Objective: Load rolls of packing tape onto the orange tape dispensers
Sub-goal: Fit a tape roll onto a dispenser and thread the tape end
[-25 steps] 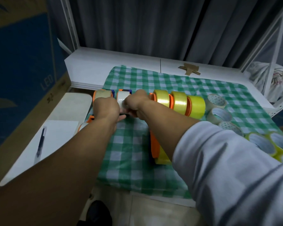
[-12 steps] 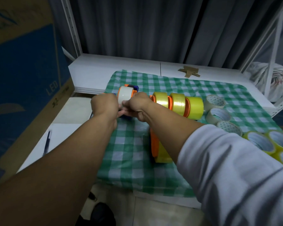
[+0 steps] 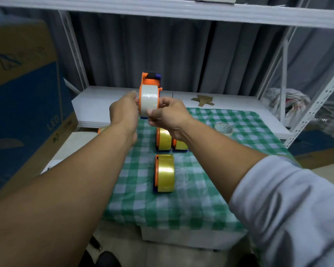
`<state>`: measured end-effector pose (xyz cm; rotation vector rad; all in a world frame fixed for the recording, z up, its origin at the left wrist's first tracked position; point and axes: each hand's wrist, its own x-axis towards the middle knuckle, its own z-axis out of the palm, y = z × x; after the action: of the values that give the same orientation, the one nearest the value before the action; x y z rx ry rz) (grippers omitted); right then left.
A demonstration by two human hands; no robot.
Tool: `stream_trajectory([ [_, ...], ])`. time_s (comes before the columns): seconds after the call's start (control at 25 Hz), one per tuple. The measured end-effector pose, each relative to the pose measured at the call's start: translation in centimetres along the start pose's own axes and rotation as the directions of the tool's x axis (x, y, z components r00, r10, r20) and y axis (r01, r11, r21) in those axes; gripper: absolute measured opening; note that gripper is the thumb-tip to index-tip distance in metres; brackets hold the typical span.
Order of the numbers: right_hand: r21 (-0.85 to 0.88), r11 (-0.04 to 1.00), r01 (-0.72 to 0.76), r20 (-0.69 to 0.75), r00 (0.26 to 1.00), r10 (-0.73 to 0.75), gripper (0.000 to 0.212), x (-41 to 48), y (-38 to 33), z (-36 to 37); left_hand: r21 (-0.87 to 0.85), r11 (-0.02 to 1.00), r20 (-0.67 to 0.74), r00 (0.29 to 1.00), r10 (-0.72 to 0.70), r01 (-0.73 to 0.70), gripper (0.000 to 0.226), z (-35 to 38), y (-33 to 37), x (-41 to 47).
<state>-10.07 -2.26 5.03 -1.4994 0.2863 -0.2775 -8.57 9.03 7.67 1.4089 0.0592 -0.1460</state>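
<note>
At the far left stands a big cardboard box point(image 3: 27, 89) with a blue panel; the word "LED" reads in pale letters near its lower right corner, and a faint line-drawn logo higher up is too blurred to read. Next comes the left hand point(image 3: 123, 112), fingers curled against the left side of an orange tape dispenser point(image 3: 150, 81), which is held upright in the air above the far end of the green checked cloth point(image 3: 201, 185). A pale, whitish roll of tape point(image 3: 149, 102) sits on that dispenser, its broad face toward the camera. The right hand point(image 3: 167, 118) grips the roll's right and lower edge between thumb and bent fingers. Below the hands, three loaded dispensers stand on the cloth, each with yellow tape: a near one point(image 3: 164, 173) alone, two more point(image 3: 164, 139) point(image 3: 180, 145) side by side behind it. Further right a loose roll point(image 3: 224, 129) lies flat on the cloth, brown scraps point(image 3: 202, 100) rest on the white board beyond, and a white sleeve point(image 3: 287, 199) covers the right forearm
</note>
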Motion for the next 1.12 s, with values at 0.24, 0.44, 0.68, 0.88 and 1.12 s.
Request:
stream_trajectory([
  [0.24,-0.103,0.994,0.044,0.001,0.999,-0.044,0.019,-5.2,-1.3,-6.7,0.001,1.000,0.174,0.985,0.003,-0.004,0.026,4.4,0.5,-3.9],
  [0.44,-0.085,0.996,-0.031,-0.005,1.000,0.031,0.025,-8.4,-1.2,-11.1,-0.044,0.997,0.240,0.970,-0.048,0.060,0.021,7.2,-1.4,-6.8],
  [0.68,0.014,0.996,-0.083,-0.122,0.989,0.084,0.033,-9.2,0.2,-14.5,-0.040,0.996,0.283,0.957,-0.067,0.082,0.022,9.3,-4.0,-7.0],
  [0.88,0.271,0.929,-0.253,-0.036,0.961,0.273,0.045,-7.1,2.7,-15.7,-0.017,0.996,0.378,0.923,-0.071,0.084,0.031,10.4,-6.9,-5.9],
  [1.12,0.477,0.824,-0.306,0.094,0.950,0.299,0.061,-4.7,6.4,-15.7,-0.096,0.974,0.487,0.863,-0.136,0.207,0.044,11.1,-10.7,-4.0],
])
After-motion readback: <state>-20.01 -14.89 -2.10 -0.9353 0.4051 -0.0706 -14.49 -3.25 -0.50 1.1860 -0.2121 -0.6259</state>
